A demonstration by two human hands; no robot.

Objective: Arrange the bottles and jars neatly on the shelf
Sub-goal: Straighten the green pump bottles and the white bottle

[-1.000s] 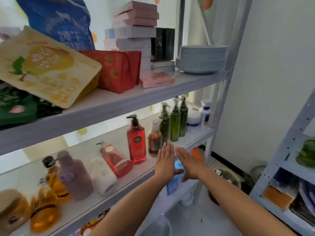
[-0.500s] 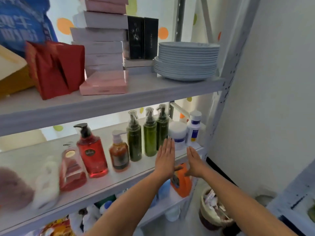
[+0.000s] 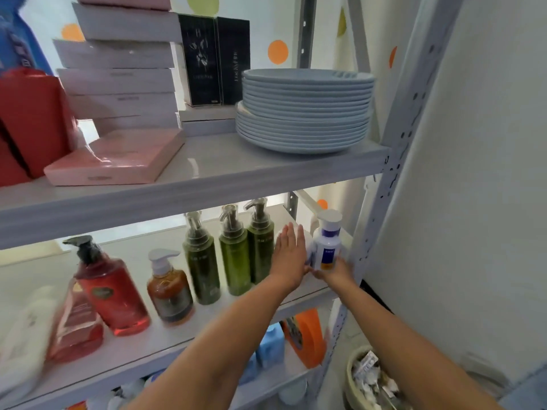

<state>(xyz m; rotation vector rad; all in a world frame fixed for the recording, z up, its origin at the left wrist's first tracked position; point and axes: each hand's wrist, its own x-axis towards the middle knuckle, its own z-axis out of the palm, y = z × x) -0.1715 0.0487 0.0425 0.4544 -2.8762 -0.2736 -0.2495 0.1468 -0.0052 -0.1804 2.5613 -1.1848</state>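
fingers (image 3: 291, 235) of the left hand (image 3: 288, 257) touch the white jar (image 3: 308, 242).

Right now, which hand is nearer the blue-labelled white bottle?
Right: right hand at the base of the white bottle; left hand farther left, in front of the white jar.

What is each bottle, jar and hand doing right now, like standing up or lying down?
left hand: flat, fingers straight, in front of the white jar.
white jar: mostly hidden behind that hand.
white bottle: upright, cap on.
right hand: at the white bottle's base, grip unclear.
green pump bottles: three, upright in a row.
amber pump bottle: upright.
red pump bottle: upright.
pink bottle: lying down.
plates: stacked.
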